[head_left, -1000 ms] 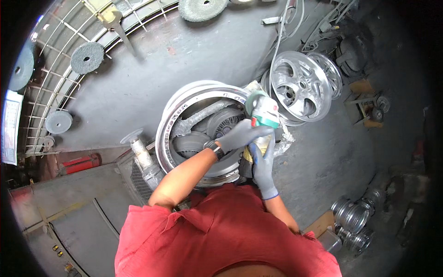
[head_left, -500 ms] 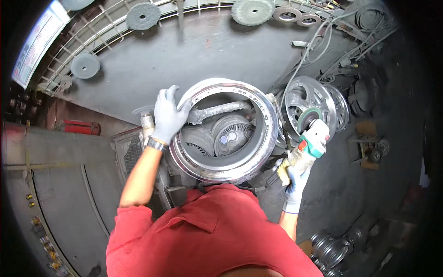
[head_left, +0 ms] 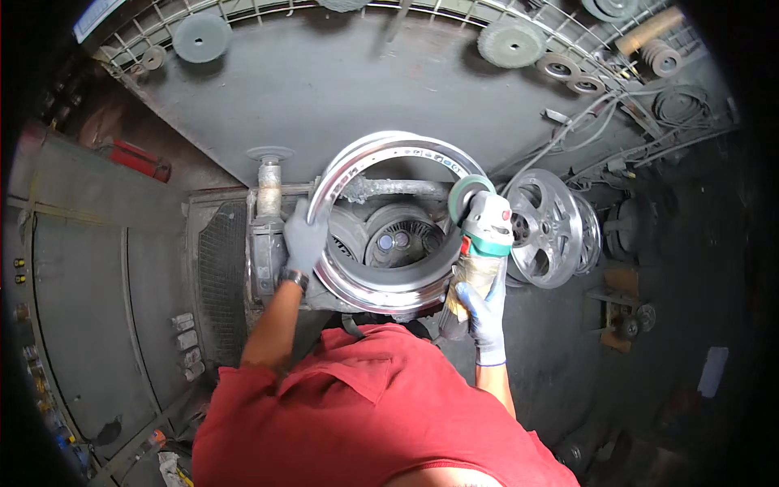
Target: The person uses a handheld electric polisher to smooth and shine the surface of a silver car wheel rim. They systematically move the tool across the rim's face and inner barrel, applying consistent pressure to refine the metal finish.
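A polished metal wheel rim [head_left: 381,299], an open ring without spokes, stands in front of my body, tilted. My gloved left hand [head_left: 307,241] grips its left edge, fingers bent over the lip. In my gloved right hand [head_left: 484,315] is an angle grinder [head_left: 489,231] with a white and green head, held by its taped body. The grinder's round green-edged disc [head_left: 466,198] is at the right side of the rim; whether it touches the metal, I cannot tell. Through the ring a rough, dust-coated bar [head_left: 402,188] and a dark wheel [head_left: 403,241] show.
Spoked wheels [head_left: 542,227] stand just right of the grinder. A spindle machine [head_left: 269,191] with a disc is left of my left hand. Abrasive discs [head_left: 511,44] hang on a wire rack along the far side. Cables [head_left: 580,122] run at the far right.
My right hand has brought the grinder leftward to the rim's right side. My left hand has moved lower and closed on the rim's left edge. The view has shifted a little.
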Motion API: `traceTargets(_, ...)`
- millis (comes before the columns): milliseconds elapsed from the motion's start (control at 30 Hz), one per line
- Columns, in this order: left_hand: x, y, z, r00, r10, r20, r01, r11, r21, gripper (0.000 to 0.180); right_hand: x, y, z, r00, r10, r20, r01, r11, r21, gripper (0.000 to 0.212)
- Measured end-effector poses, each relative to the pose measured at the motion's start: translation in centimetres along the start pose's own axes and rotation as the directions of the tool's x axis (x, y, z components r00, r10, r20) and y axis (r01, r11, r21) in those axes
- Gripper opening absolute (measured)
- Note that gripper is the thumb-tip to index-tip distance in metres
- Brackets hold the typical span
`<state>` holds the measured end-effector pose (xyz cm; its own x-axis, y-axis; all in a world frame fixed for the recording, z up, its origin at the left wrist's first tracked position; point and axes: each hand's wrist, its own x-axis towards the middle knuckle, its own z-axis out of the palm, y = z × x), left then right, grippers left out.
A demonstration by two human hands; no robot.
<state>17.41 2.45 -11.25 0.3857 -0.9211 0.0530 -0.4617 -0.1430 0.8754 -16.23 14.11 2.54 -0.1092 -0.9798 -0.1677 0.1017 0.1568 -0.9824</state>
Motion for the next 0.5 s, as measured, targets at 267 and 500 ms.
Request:
traceTargets(267, -8.3, 6.3, -2.8, 0.985, 0.095, -0.146, -0.106, 0.992, -0.07, 0.033, 5.7, -1.5, 7.8, 0.945, -0.047, 0.323, 0.133, 0.96, -0.248, 0.104)
traceTargets(500, -11.0, 4.6, 0.6, 0.772, 0.017, 0.635, 0.634, 0.041, -0.772, 0.064, 7.8, 0.1, 12.1, 0.767, -0.039, 0.64, 0.359, 0.853, -0.378, 0.1)
